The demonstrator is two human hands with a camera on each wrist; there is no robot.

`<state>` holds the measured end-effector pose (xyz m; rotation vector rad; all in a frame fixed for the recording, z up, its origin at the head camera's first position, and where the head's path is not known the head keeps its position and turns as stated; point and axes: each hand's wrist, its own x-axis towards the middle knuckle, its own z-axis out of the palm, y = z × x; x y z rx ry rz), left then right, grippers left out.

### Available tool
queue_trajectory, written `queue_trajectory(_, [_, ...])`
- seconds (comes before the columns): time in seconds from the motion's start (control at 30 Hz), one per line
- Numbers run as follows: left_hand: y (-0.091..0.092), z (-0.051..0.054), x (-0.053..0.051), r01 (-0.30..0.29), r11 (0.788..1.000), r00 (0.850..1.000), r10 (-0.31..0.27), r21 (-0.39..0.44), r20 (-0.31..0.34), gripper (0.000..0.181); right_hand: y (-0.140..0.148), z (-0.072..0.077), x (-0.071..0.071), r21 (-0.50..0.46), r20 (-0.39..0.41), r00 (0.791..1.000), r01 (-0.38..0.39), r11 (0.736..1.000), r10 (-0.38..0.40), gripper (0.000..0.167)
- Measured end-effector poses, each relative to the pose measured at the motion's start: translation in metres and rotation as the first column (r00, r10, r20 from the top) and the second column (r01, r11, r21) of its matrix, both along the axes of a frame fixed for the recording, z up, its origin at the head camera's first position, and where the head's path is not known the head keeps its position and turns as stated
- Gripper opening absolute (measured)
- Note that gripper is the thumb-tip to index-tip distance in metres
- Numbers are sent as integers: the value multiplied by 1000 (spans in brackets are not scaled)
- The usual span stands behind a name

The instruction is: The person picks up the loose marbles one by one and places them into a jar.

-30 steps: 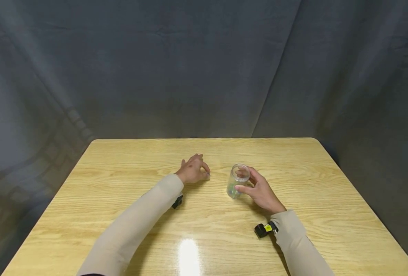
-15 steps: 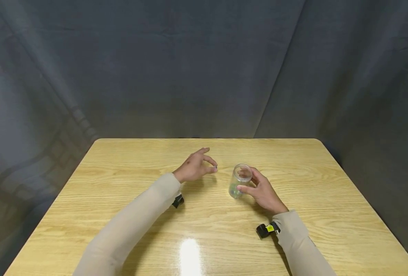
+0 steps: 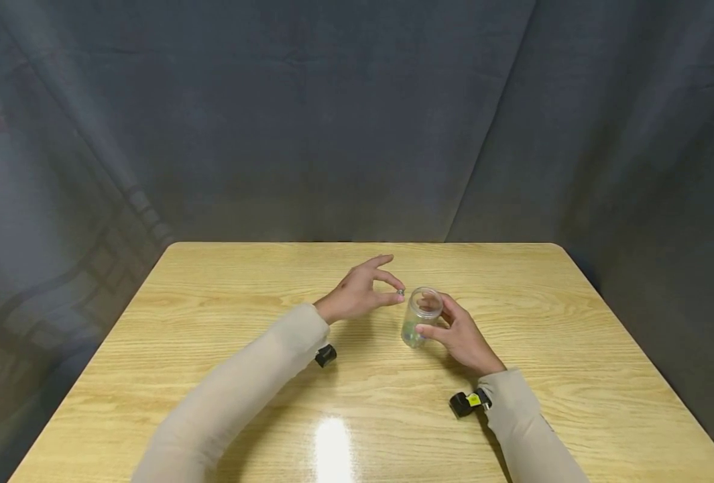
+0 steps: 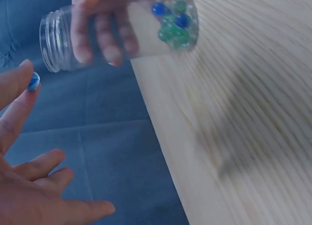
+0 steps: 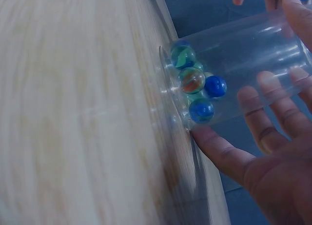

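Observation:
My left hand (image 3: 359, 292) pinches a clear marble with blue in it (image 4: 33, 82) between thumb and forefinger, its other fingers spread. The marble is just left of the mouth of a clear plastic jar (image 3: 413, 325), near rim height and outside it. My right hand (image 3: 462, 335) holds the jar from the right, thumb in front and fingers behind. The jar is lidless and upright on the table. Several marbles, green, blue and one with orange (image 5: 191, 80), lie at its bottom.
The light wood table (image 3: 242, 282) has rounded far corners and a bright glare spot near the front. Dark grey curtains (image 3: 308, 134) hang behind it and at both sides. A black wrist camera (image 3: 462, 404) sits under the right wrist, another (image 3: 326, 355) under the left.
My left hand has risen from the table and moved right to the jar's rim, carrying the marble. My right hand and the jar have stayed almost where they were.

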<state>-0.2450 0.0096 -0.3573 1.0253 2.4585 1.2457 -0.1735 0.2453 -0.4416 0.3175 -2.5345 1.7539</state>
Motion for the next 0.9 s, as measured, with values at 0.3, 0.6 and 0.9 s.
queue_trajectory(0.3, [17,6,2,40,999,997,-40,-1,-71,18,1,-1,1,-3,13,1000,-12,1000,12,67])
queue_trajectory(0.6, [25,9,4,53,999,996,-53,-1,-71,20,0,-1,-1,-11,6,1000,-20,1000,20,66])
queue_trajectory(0.9, [15,8,4,54,999,996,-54,-6,-77,22,0,-1,-4,-1,-13,1000,-20,1000,20,65])
